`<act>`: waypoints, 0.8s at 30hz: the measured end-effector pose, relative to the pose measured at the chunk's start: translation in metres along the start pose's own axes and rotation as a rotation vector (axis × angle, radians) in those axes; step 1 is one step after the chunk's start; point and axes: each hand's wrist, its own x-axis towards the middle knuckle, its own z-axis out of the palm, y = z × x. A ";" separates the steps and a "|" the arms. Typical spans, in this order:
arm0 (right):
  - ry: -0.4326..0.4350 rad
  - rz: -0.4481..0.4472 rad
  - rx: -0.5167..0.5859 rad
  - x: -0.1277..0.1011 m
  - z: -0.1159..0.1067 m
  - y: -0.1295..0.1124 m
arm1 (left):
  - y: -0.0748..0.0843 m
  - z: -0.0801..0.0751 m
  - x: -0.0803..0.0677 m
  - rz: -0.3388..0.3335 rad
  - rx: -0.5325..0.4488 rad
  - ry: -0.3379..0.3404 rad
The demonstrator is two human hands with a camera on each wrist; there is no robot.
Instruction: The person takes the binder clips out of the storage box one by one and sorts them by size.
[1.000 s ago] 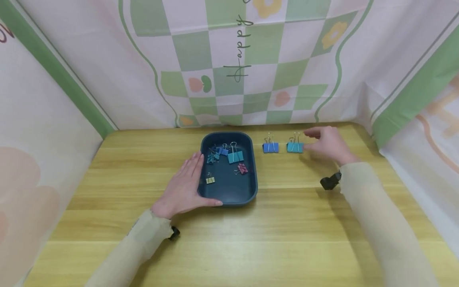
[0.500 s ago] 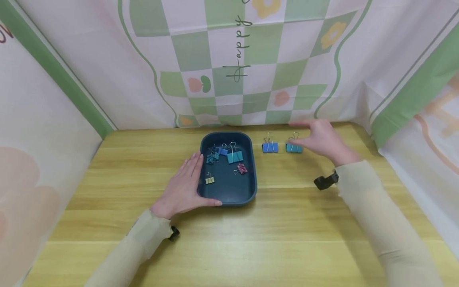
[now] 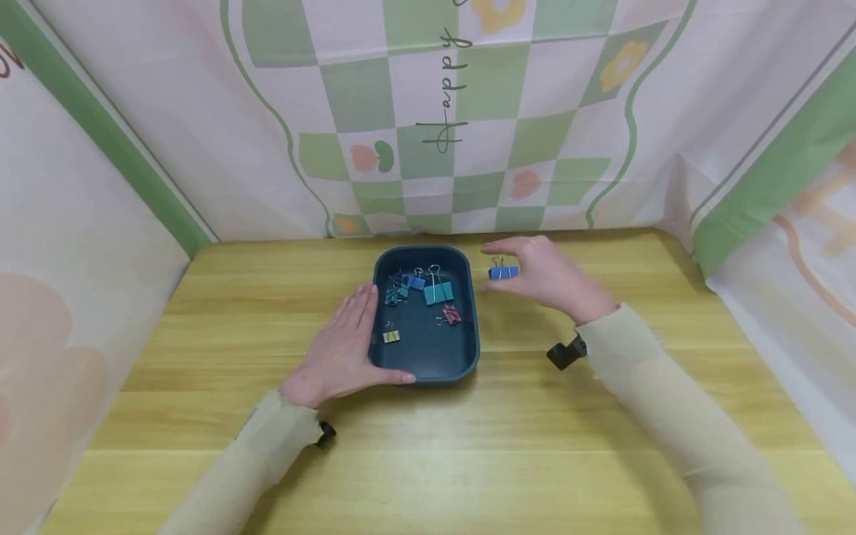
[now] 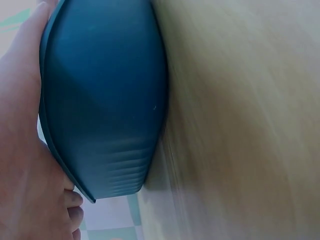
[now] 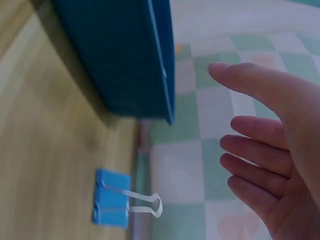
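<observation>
My left hand (image 3: 337, 345) rests along the left rim of a dark blue tray (image 3: 468, 349), fingers straight, thumb at its front edge. The left wrist view has the tray's outer wall (image 4: 105, 85) beside that hand. My right hand (image 3: 545, 271) hovers around a blue binder clip (image 3: 503, 273), thumb and fingers spread apart with nothing between them. That clip stands on the table with its wire handles up, also seen low in the right wrist view (image 5: 112, 197). The teal clip that stood to its right is hidden in the head view by the right hand.
Inside the tray lie a large teal clip (image 3: 438, 293), a small blue clip (image 3: 416, 283), dark teal clips (image 3: 397, 293), a pink clip (image 3: 452, 314) and a yellow clip (image 3: 391, 336). A patterned curtain (image 3: 414, 111) hangs behind the wooden table (image 3: 535, 446).
My right hand has moved left, from beside the teal clip, over it, to the blue clip. The left hand and the tray have stayed put.
</observation>
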 end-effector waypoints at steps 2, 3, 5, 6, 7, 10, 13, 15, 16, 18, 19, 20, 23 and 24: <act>-0.015 -0.038 -0.010 0.005 0.007 -0.005 | 0.000 0.000 0.000 -0.003 -0.002 0.003; -0.021 -0.057 -0.018 0.007 0.011 -0.007 | 0.000 0.000 0.001 -0.005 -0.002 0.002; -0.028 -0.076 -0.039 0.011 0.018 -0.011 | 0.000 0.000 0.001 -0.003 0.001 0.003; -0.033 -0.081 -0.044 0.013 0.021 -0.014 | 0.000 0.000 0.001 -0.002 0.002 0.001; -0.041 -0.082 -0.049 0.015 0.024 -0.015 | 0.001 0.000 0.001 -0.002 0.004 -0.001; -0.059 -0.078 -0.074 0.021 0.034 -0.020 | 0.001 -0.001 0.001 0.000 0.014 -0.008; -0.081 -0.085 -0.095 0.028 0.044 -0.021 | 0.001 -0.001 0.001 0.001 0.017 -0.010; -0.095 -0.084 -0.101 0.032 0.051 -0.021 | 0.001 -0.001 0.001 0.003 0.018 -0.007; -0.105 -0.077 -0.097 0.034 0.054 -0.021 | 0.001 -0.001 0.001 0.000 0.018 -0.008; -0.124 -0.054 -0.097 0.037 0.059 -0.022 | 0.001 -0.001 0.001 0.001 0.020 -0.006; -0.133 -0.040 -0.097 0.039 0.060 -0.022 | 0.001 -0.001 0.001 0.003 0.021 -0.007; -0.141 -0.031 -0.101 0.040 0.062 -0.023 | 0.001 -0.001 0.001 0.004 0.021 -0.006; -0.159 -0.019 -0.149 0.042 0.065 -0.025 | 0.000 -0.001 0.000 0.006 0.022 -0.007; -0.164 -0.022 -0.169 0.043 0.066 -0.026 | 0.000 -0.001 0.000 0.006 0.023 -0.009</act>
